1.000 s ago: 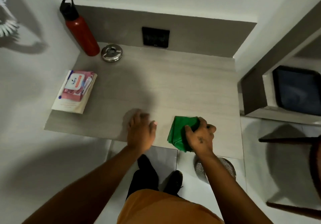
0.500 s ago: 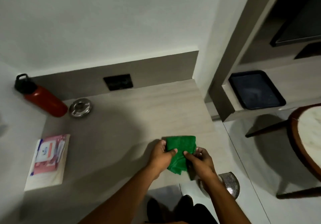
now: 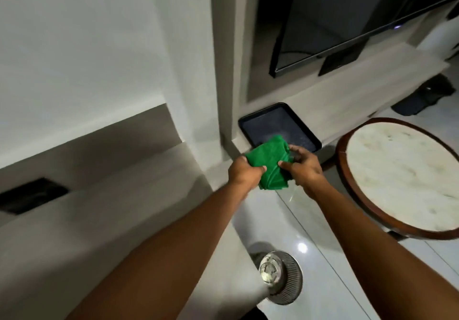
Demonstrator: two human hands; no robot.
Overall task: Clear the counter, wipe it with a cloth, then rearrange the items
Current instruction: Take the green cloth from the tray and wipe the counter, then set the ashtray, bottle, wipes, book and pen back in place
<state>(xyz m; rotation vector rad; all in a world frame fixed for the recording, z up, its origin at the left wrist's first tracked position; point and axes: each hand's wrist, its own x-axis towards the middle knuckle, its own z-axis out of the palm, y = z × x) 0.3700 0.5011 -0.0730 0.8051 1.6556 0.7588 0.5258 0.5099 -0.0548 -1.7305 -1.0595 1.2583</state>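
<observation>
— Lifted clear of the pale wood-grain bench (image 3: pixel 104 220) since half a second ago, the folded green microfibre cloth (image 3: pixel 267 163) is now up in the air between my two hands, and my view has swung right, so the bottle and packets at the far left are out of sight.

— How are your hands set on it?

— My left hand (image 3: pixel 244 174) pinches the near-left corner, thumb on top and fingers curled under. My right hand (image 3: pixel 301 167) is clamped on the right edge, thumb pressing into the fold. Both are closed on the cloth; neither is free.

— Where does the cloth sit relative to everything else?

— It hangs past the right end of the bench, in front of the black rectangular tray (image 3: pixel 298 131) on the low shelf (image 3: pixel 347 103) under the dark flat screen (image 3: pixel 347 22). I cannot tell whether it touches the tray; I judge it is just short of it.

— What could go wrong from here?

— I think I am refolding or putting the cloth away. The lower layers droop loose beneath my hands, so if I let go with one hand the bundle may fall open and drop to the glossy tiled floor (image 3: pixel 323 257), beside the round metal-mesh bin (image 3: pixel 280 277). A dirtied cloth would spoil any further wiping. Also, the round marble-topped table with a dark wooden rim (image 3: pixel 402 170) is close on my right; a careless swing of my elbow could knock it.
</observation>
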